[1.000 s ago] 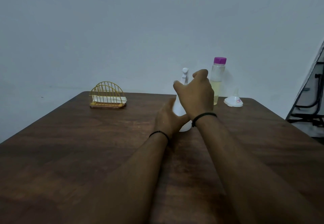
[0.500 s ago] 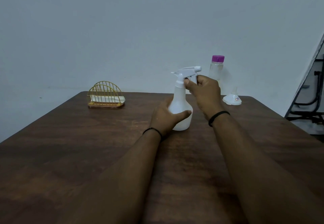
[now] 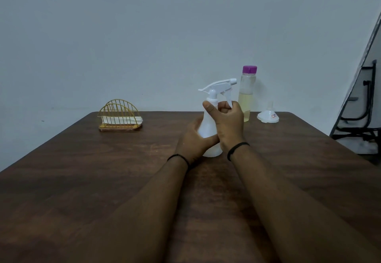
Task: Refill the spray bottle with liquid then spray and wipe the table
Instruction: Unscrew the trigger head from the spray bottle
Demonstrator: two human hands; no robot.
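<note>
A white spray bottle (image 3: 207,127) stands upright on the dark wooden table (image 3: 103,170), its trigger head pointing right. My left hand (image 3: 193,141) grips the bottle's round body from the left. My right hand (image 3: 228,122) curls around the neck just under the trigger head, thumb on the near side. Behind them stands a clear bottle (image 3: 246,96) with a purple cap, about half full of pale yellow liquid. A small white funnel (image 3: 268,115) sits upside down to its right.
A gold wire napkin holder (image 3: 119,116) with white napkins stands at the table's far left. A grey wall runs behind the table. Black metal chair legs (image 3: 362,118) show past the table's right edge.
My right hand slid down from the trigger head to the bottle's neck. The spray head now shows fully and points right. My left hand stays on the bottle's body.
</note>
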